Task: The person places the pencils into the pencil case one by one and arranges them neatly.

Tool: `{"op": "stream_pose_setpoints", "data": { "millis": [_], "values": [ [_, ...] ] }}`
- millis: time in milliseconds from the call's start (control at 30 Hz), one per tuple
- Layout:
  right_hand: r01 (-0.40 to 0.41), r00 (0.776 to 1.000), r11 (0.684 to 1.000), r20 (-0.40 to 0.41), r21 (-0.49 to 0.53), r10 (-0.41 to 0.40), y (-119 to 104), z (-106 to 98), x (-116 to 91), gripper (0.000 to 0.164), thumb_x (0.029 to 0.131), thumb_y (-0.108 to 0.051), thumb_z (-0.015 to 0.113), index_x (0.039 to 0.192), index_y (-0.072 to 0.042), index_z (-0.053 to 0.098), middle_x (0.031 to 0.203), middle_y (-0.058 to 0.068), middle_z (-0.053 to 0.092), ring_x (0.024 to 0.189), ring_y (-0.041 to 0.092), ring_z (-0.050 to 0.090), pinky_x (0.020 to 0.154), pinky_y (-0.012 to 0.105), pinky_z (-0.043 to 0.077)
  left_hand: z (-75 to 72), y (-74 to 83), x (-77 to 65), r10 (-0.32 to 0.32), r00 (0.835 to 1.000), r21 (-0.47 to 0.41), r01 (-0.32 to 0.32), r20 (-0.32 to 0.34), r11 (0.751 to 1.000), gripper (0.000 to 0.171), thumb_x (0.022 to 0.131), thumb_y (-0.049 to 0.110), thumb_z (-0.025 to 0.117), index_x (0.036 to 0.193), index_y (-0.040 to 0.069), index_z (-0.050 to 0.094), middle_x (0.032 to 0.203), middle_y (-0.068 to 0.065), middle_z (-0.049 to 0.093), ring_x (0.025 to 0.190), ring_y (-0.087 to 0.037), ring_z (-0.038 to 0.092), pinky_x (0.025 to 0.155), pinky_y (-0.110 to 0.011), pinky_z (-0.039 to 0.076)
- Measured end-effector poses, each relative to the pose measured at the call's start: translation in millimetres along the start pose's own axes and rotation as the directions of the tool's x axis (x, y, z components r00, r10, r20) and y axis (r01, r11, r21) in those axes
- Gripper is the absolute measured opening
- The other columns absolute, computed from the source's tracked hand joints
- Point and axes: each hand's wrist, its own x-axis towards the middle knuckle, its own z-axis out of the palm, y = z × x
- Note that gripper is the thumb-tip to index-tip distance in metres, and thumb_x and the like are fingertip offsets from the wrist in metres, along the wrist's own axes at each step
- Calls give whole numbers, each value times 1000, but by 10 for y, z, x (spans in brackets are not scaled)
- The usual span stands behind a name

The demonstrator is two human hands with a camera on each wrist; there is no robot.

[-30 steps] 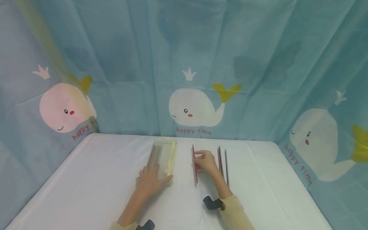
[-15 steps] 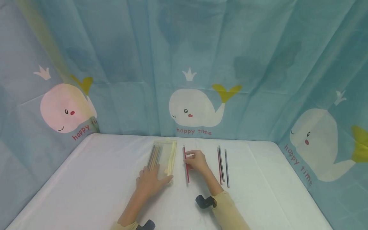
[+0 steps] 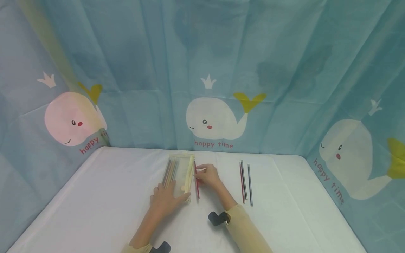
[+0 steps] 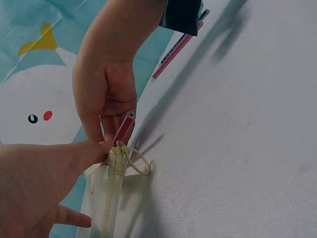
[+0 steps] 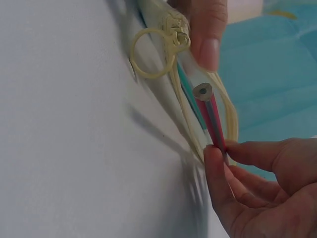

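My left hand (image 3: 167, 201) lies with spread fingers on a see-through pencil case (image 3: 181, 168) with a pale yellow zipper. Its thumb (image 5: 209, 52) presses at the zipper edge, where the mouth gapes in the right wrist view. Several pencils (image 3: 171, 170) show through the case's left side. My right hand (image 3: 207, 175) pinches a red striped pencil (image 3: 197, 179) between thumb and fingertips. The pencil stands alongside the zipper edge, its blunt end (image 5: 203, 91) overlapping the open mouth in the right wrist view. A ring-shaped zipper pull (image 5: 151, 54) hangs at the case's end.
Right of my right hand, a red pencil (image 3: 242, 182) and dark pencils (image 3: 250, 184) lie on the white tablecloth (image 3: 284, 203). A blue whale-print curtain (image 3: 142, 116) rises behind the table. Black wrist mounts (image 3: 217, 218) jut from both sleeves.
My right hand has carried the red pencil leftward from the middle of the table to the case's zipper edge. The left hand has stayed in place on the case.
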Motion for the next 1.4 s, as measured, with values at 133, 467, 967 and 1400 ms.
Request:
{"op": "stream_pose_setpoints", "data": {
  "millis": [133,467,967,1400],
  "values": [
    [14,1000,1000,6,6,-14,-17,45,34,36,94,-3,76,127,8,68,97,19,78,75,21,75,69,31,61,-1,0,1,0,1000,-1,0,-2,1000,93,90,64,72,151,-2,51,136,-38,50,121,-52,48,96,-72,39],
    [37,999,999,-33,15,-37,2,149,139,34,92,-2,76,124,8,70,95,18,78,74,20,74,69,30,61,10,-15,0,24,999,-6,-24,-27,1000,92,89,65,72,149,-2,53,132,-37,53,116,-50,50,93,-70,41],
    [84,995,996,-59,39,-81,-19,281,180,36,91,0,75,123,14,68,100,25,78,81,31,78,72,34,63,17,-29,9,12,1000,-17,-12,-9,1000,91,92,63,71,152,-3,50,139,-39,50,121,-52,48,97,-72,39],
    [118,991,993,-63,3,-118,-60,399,191,37,85,7,72,120,14,69,102,27,77,89,36,78,74,36,63,26,-42,13,12,1000,-6,-12,-14,1000,94,92,66,69,152,-3,50,142,-40,49,124,-54,48,99,-75,38]
  ]
}}
